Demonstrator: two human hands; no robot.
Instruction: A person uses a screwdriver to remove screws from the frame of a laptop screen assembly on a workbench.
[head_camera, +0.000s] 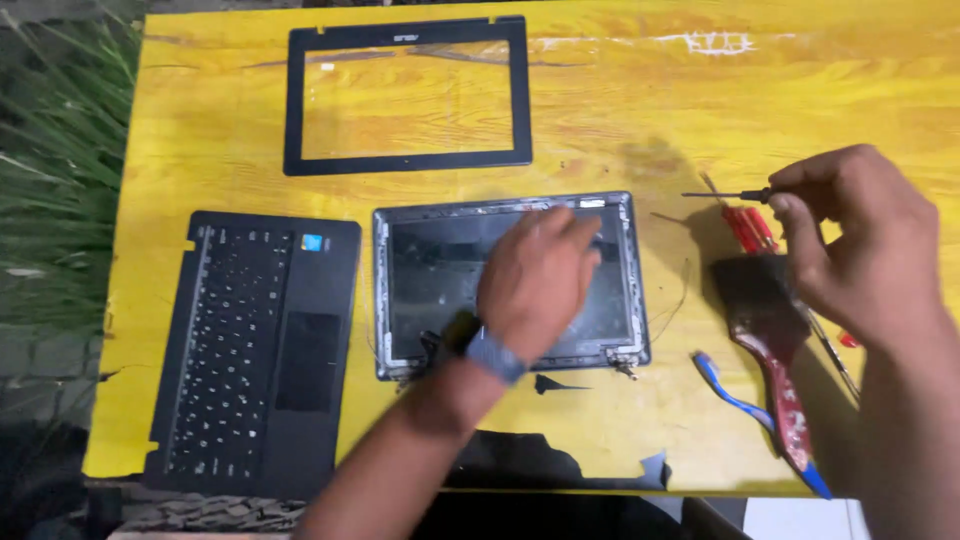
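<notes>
Mid-disassembly: the left hand (540, 285) lay flat, fingers apart, on the screen panel (505, 285) at the table's (620, 110) centre; the right hand (860, 245) pinched a screwdriver (725, 196), seemingly needing careful aiming at a screw next

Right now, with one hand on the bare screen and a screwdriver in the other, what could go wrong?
1. The left hand presses on the bare screen; the glass could crack or smudge.
2. The screwdriver in the right hand could slip and scratch the screen.
3. Thin wires beside the screen could snag.
</notes>
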